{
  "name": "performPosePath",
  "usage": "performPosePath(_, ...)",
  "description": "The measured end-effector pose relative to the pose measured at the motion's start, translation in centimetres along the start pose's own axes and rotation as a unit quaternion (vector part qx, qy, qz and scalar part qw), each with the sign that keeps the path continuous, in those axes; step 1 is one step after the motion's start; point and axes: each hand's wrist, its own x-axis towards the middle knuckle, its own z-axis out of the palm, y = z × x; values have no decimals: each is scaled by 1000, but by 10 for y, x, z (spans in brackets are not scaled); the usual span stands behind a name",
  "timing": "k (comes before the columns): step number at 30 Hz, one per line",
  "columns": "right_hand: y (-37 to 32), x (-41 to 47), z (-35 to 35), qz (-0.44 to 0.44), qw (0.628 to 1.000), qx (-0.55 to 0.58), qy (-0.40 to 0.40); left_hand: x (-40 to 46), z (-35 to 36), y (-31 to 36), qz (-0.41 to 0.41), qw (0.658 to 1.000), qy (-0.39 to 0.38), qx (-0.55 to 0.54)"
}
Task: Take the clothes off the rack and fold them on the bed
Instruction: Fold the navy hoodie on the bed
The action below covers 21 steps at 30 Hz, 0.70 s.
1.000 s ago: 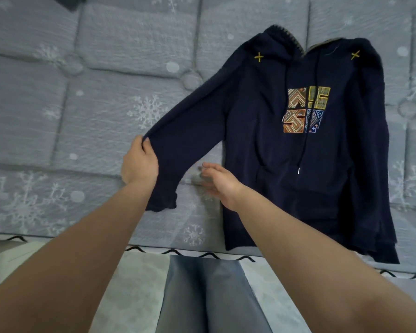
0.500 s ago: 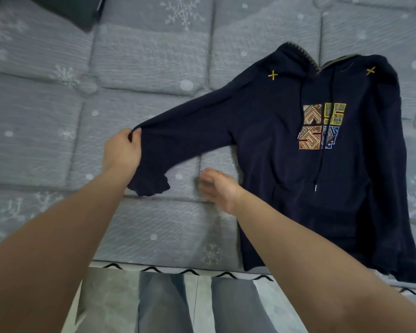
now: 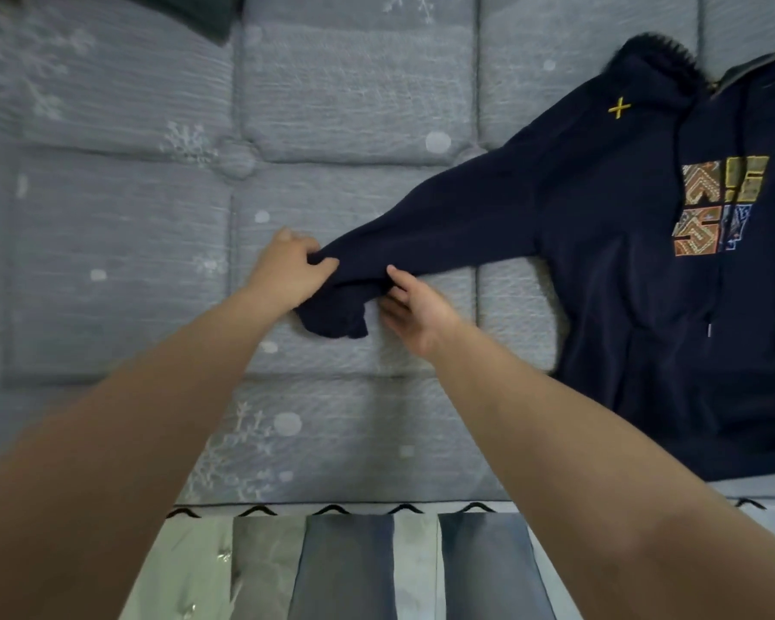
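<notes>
Between the two hands: sleeve end [image 3: 345, 306] of a dark navy hoodie [image 3: 636, 306], bunched and lifted a little off the bed [image 3: 122, 261].

Left hand [image 3: 289, 272]: grip closed on the upper edge of the sleeve near the cuff, fingers curled over the cloth and thumb pinching it from the near side. Forearm runs back toward the lower left corner.

Right hand [image 3: 415, 313]: just right of the left grip, thumb tip touching the underside of the sleeve, fingers loosely curled beside the hanging cuff. Whether these fingers have any cloth cannot be told.

Hoodie: body lies flat, front up, well to the right of both grips. Sleeve stretches from the shoulder leftward and down to the hands. Hood at the far upper right. Chest carries a square patchwork emblem [image 3: 719, 203] in orange, yellow and blue; a small yellow cross [image 3: 618, 108] sits on the shoulder; a drawstring [image 3: 719, 279] hangs down the front. Hem reaches close to the near edge of the bed.

Bed: grey quilted cover with pale snowflakes and dots, black zigzag trim along the near edge.

Far beyond the left grip, top left corner: a dark cloth item [image 3: 198, 11], partly cut off.

Nearer than both grips, below the bed edge: grey-blue trouser legs [image 3: 350, 570].
</notes>
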Motion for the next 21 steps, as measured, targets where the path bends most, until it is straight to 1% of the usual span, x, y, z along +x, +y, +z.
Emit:
performPosePath(2,3,-4,18,12,998,59,-13,0,-8,-15,9,999,-18,-43)
performPosePath(4,8,-9,31,23,994,105,-32,-4,-14,-25,23,995,-3,-95)
performPosePath(5,11,-11,37,24,992,120,-36,-7,-18,-28,34,994,11,-101)
performPosePath(7,16,-13,49,22,989,141,-48,-9,-29,-32,54,991,42,-111)
performPosePath(9,19,-16,62,28,987,137,-81,-8,-38,-34,49,988,75,-124)
performPosePath(10,21,-16,64,35,988,124,-89,-5,-40,-34,43,988,72,-132)
performPosePath(11,27,-13,72,50,990,104,-85,-1,-45,-40,30,989,45,-136)
performPosePath(12,32,-10,76,68,992,79,-68,1,-47,-45,15,991,-7,-133)
performPosePath(14,45,-1,81,125,991,28,-23,3,-47,-62,-29,983,-141,-114)
performPosePath(15,49,0,80,153,988,-4,-15,2,-45,-70,-35,979,-178,-97)
performPosePath(16,51,1,80,172,984,-34,-21,2,-43,-80,-26,981,-173,-89)
performPosePath(17,52,2,80,176,982,-60,-38,3,-42,-88,-18,986,-137,-94)
performPosePath(19,51,0,79,169,981,-65,-65,2,-41,-97,-11,992,-46,-116)
performPosePath(20,51,-2,80,165,982,-60,-65,1,-40,-99,-10,992,-30,-122)
performPosePath(21,49,-2,82,166,983,-57,-53,1,-39,-99,-16,991,-36,-125)
